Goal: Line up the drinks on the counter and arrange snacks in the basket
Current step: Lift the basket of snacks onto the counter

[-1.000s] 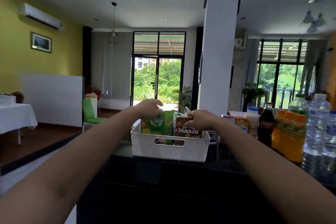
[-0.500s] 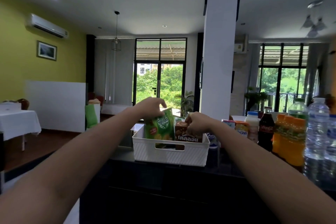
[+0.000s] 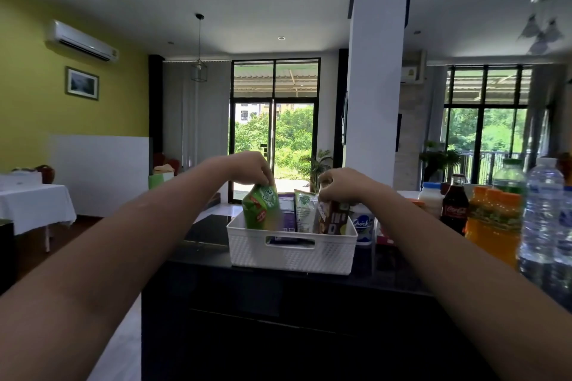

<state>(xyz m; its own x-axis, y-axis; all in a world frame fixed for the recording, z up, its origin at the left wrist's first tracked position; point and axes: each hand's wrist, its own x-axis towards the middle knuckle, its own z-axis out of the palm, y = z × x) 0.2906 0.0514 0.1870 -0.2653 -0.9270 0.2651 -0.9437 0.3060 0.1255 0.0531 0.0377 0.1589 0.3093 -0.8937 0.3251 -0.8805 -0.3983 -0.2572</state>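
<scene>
Head view: the left hand (image 3: pixel 250 168) pinches the top edge of the green snack packet (image 3: pixel 260 206), which stands near upright, long axis vertical, at the left end of the white basket (image 3: pixel 291 254) on the counter (image 3: pixel 387 278). The right hand (image 3: pixel 340 185) pinches the top of the brown snack packet (image 3: pixel 332 219) at the right end. Each packet sits directly below its hand. The cola bottle (image 3: pixel 454 207) stands right of the basket.
</scene>
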